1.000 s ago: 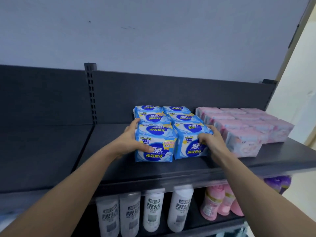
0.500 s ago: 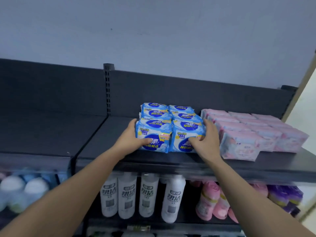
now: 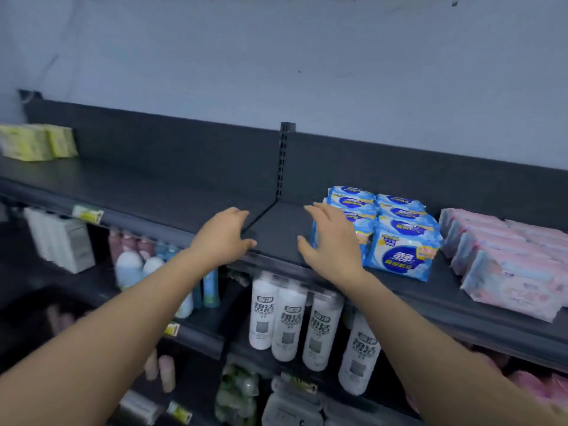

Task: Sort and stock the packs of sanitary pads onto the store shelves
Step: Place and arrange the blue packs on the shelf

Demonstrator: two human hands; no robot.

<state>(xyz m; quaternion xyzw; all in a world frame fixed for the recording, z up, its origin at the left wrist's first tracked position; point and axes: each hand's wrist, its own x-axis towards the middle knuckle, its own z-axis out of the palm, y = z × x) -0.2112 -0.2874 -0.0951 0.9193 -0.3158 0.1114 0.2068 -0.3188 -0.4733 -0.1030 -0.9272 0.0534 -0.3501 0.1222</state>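
Note:
Several blue packs of sanitary pads (image 3: 396, 238) stand in two rows on the dark top shelf (image 3: 184, 192). Pink packs (image 3: 507, 265) lie in rows to their right. My right hand (image 3: 332, 241) hovers with fingers spread just left of the blue packs and partly covers the left row; I cannot tell whether it touches them. My left hand (image 3: 222, 235) is farther left, over the shelf's front edge, fingers relaxed and holding nothing.
Yellow-green packs (image 3: 37, 142) sit at the shelf's far left. A slotted upright post (image 3: 284, 158) divides the back panel. White bottles (image 3: 307, 321) and pastel bottles (image 3: 135, 265) fill the shelf below. White boxes (image 3: 61, 241) stand at lower left.
Both hands have let go of the front blue packs and pulled back to the left. The view has swung left, so more of the bare shelf shows.

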